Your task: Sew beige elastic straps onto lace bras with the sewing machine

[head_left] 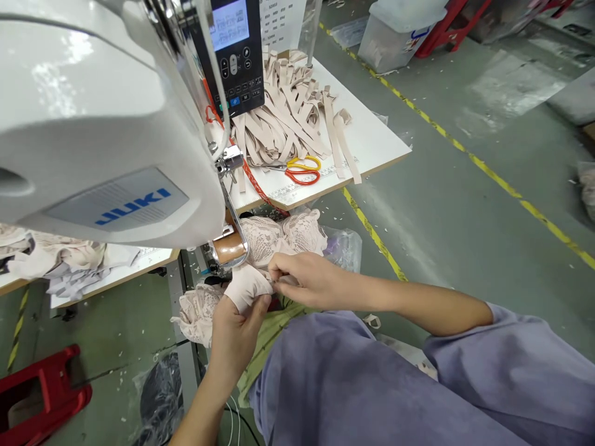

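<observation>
A beige lace bra (263,238) hangs below the head of a white sewing machine (106,118), its cups spread to both sides. My left hand (242,325) is closed on the bra's smooth beige fabric, thumb on top. Close beside it, my right hand (304,280) has its fingers pinched together at the fabric's edge; whatever lies between those fingertips is too small to make out. Another lace part (198,313) of the bra droops to the left of my left hand. The machine's needle area is hidden behind its metal guard (242,238).
Beige fabric strips (283,111) are heaped on the white table (372,145) beyond, with scissors (302,170) at its near edge. A control panel (237,59) rises there. More fabric pieces (69,260) lie at left. A red stool (46,396) stands lower left, a plastic bin (395,37) farther back.
</observation>
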Available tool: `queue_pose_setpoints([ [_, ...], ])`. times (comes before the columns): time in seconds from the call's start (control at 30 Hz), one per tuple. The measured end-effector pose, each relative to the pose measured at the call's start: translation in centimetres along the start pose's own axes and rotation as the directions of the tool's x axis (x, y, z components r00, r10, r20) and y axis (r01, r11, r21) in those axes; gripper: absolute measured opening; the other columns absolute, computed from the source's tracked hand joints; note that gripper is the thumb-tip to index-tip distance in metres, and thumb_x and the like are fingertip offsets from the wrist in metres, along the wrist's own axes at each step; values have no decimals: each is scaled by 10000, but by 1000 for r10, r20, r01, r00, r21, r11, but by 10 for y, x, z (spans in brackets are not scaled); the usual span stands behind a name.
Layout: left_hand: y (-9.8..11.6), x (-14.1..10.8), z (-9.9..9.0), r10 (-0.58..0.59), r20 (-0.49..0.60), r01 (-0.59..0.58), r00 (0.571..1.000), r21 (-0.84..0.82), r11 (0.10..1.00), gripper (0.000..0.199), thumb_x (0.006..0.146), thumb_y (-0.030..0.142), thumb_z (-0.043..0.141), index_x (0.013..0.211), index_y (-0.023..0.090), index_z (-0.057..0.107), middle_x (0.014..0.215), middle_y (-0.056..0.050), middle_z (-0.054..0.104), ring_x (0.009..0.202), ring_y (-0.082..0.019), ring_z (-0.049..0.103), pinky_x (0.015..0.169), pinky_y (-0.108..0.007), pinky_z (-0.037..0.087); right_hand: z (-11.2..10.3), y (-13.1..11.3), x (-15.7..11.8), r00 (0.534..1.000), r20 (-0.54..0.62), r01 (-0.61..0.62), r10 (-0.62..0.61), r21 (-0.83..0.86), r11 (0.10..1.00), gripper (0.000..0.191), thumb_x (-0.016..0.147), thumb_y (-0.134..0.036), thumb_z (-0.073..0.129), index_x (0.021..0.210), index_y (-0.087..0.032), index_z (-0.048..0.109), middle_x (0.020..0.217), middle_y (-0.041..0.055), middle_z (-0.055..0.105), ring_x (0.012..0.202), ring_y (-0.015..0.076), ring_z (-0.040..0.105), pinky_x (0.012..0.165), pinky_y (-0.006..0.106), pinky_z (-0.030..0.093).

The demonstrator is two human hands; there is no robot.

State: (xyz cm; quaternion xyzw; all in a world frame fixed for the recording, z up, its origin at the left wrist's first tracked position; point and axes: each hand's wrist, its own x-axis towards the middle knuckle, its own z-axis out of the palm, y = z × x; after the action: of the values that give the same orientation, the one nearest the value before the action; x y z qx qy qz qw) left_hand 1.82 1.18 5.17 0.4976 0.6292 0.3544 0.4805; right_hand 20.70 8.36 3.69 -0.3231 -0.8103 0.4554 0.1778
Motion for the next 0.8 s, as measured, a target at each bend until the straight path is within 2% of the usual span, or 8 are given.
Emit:
queue_pose_setpoints([
  [0.13,1,2,-2,-47,8,47,999,3,999,152,787,318,733,828,177,771,746,-29,710,720,-201,614,692,-271,489,-2,2,1,1000,23,-18,16,94,995,122,878,-144,532,976,-215,520,688,-63,574,589,107,485,612,236,323],
  [0.27,-5,5,-7,-80,32,78,996,65,995,220,813,380,720,757,168,744,703,-24,685,662,-164,567,621,-240,440,-4,13,4,995,52,-88,80,189,978,181,891,-302,617,1056,-229,610,827,-34,695,715,135,605,668,243,397],
  [0.33,-8,6,-8,-85,51,82,995,63,995,256,824,409,712,745,167,737,689,-26,677,653,-154,559,611,-232,431,-6,18,7,995,76,-82,68,208,975,188,870,-347,651,1000,-216,680,915,-5,722,809,153,638,717,249,424],
  [0.4,-11,8,-9,-91,62,90,994,29,996,267,816,421,724,733,168,732,671,-22,666,640,-142,550,601,-224,430,-7,22,11,994,100,-70,49,217,974,161,845,-323,666,925,-197,726,937,11,721,847,157,638,741,247,433],
  [0.5,-13,11,-7,-133,77,136,988,-45,990,255,788,418,756,756,165,739,650,-16,651,612,-129,540,581,-219,431,-5,24,14,981,155,-164,121,310,936,157,817,-302,670,885,-180,740,817,-4,687,724,119,589,649,220,415],
  [0.6,-13,13,-5,-177,90,189,980,-145,971,263,763,410,777,808,153,745,668,-28,661,609,-137,564,583,-233,454,0,26,14,937,271,-332,222,489,806,236,820,-392,668,888,-173,725,663,-39,588,551,79,460,497,199,346],
  [0.7,-11,14,-1,-204,70,215,976,-232,949,277,744,403,788,762,138,711,639,-25,641,580,-133,558,558,-236,461,5,28,12,918,303,-393,258,597,700,295,805,-454,681,883,-171,715,624,-47,545,504,72,395,438,200,310],
  [0.8,-8,15,4,-226,32,225,974,-295,929,289,739,397,789,719,138,661,632,-15,621,555,-122,542,520,-229,459,7,26,12,933,229,-359,276,573,737,306,801,-467,687,887,-175,718,644,-38,573,522,80,418,458,208,314],
])
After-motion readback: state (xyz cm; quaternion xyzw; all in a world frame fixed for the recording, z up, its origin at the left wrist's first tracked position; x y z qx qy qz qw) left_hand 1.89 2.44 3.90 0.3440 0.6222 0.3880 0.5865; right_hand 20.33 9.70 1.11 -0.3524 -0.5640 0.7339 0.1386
